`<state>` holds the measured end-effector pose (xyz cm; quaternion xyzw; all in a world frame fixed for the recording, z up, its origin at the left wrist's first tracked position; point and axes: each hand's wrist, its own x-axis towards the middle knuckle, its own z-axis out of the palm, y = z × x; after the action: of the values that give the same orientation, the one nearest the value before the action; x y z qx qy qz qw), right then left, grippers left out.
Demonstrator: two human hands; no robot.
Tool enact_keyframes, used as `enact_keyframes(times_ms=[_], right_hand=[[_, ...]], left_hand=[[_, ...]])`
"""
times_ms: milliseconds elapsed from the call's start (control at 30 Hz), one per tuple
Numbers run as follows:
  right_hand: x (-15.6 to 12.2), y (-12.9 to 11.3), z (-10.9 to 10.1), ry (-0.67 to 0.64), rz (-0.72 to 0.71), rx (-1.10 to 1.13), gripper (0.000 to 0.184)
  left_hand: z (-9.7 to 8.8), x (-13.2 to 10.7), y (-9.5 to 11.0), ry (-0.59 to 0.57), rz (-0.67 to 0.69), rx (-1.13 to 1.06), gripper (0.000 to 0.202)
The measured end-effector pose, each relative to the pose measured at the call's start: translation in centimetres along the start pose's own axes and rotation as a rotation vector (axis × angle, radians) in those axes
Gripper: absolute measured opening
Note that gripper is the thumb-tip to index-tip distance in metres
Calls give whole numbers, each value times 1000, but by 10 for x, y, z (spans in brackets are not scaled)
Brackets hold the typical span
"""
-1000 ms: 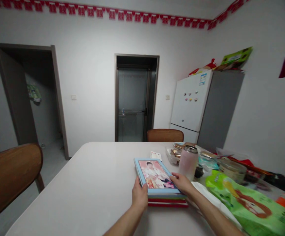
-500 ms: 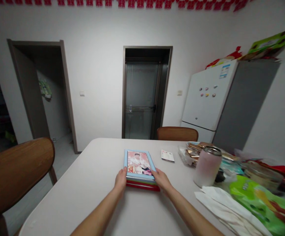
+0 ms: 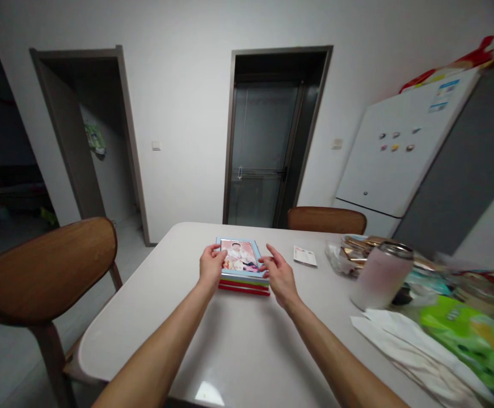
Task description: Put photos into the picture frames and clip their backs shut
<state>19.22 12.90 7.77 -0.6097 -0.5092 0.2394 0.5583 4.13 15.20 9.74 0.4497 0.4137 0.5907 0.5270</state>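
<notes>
A small stack of picture frames lies flat on the table. On top is a light blue picture frame [image 3: 244, 275] around a photo of a figure in pale clothes. Green and red edges [image 3: 244, 291] show beneath it. My left hand [image 3: 211, 265] is at the stack's left side, its thumb apart from the fingers and over the blue border. At the right side is my right hand [image 3: 279, 274], fingers spread, with the fingertips close to the frame's right edge. Whether the fingertips touch the frame is unclear.
A small card [image 3: 305, 256] lies right of the stack. Further right stand a pink-white tumbler [image 3: 381, 276], white cloths [image 3: 417, 351], a green packet [image 3: 463, 334] and bagged items [image 3: 344, 258]. Wooden chairs stand at the left [image 3: 46, 272] and far side [image 3: 327, 220].
Both hands have loosened from the frame's sides, and the right fingers have spread. The stack now sits more squarely aligned. The camera view has tilted down and shifted left.
</notes>
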Motion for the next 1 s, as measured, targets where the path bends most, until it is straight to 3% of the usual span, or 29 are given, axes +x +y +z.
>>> enact_keyframes(times_ms=[33,133,200,267,367,467,567,600,633,700,833,1000], right_hand=[[-10,-16,0,-22,-42,102,55],[-40,-63,-3,-138,-171,687,63],[-58,-86,-10,-200,-194,871,67],[-70,-100,-16,-235,-203,931,68],[-79,-105,-18,-271,-213,945,68],[-80,-99,-11,-276,-155,958,59],[-78,-92,-2,-262,-15,991,25],[-77,-91,0,-267,32,994,22],[-76,-91,1,-281,69,989,30],[-76,-91,3,-322,107,950,46],[-72,-84,10,-377,61,706,58],[-42,-45,26,-215,-192,-251,56]], left_hand=[[9,-10,10,-50,25,-34,36],[29,-45,39,-267,100,-175,58],[34,-67,54,-483,156,-333,68],[32,-83,65,-615,190,-433,73],[25,-92,70,-623,199,-447,73],[18,-92,65,-549,131,-470,68],[12,-86,57,-478,-29,-504,31],[10,-84,55,-475,-77,-501,34],[8,-83,54,-482,-117,-490,45],[5,-79,53,-502,-185,-462,60],[0,-73,52,-501,-309,-403,66],[-10,-63,21,-368,-428,-310,62]])
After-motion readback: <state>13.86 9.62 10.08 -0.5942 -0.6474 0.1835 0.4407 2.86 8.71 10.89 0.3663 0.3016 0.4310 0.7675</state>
